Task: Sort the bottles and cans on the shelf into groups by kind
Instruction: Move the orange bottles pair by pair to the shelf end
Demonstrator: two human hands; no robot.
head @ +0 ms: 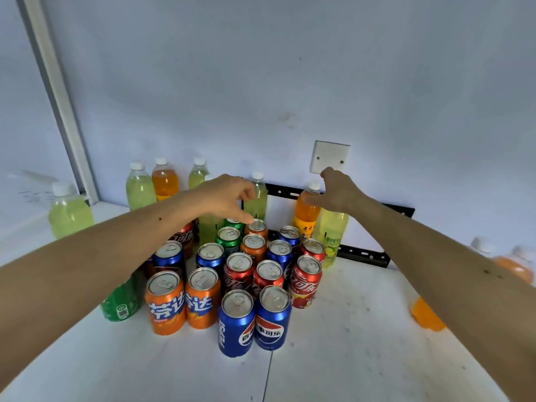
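We saw bare shelf point(348, 329) open toward its front edge. Upright cans point(240, 274) clustered mid-shelf, bottles point(140, 188) standing along the wall. Our left hand point(229, 198) hovered relaxed; our right hand point(336, 192) touched the orange bottle point(306, 216).

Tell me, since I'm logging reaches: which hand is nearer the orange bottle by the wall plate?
Right. The right hand touches the orange bottle; the left hand hovers over cans, apart.

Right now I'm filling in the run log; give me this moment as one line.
left hand: open, over orange aluminium can | right hand: open, by orange plastic bottle | cans: mixed
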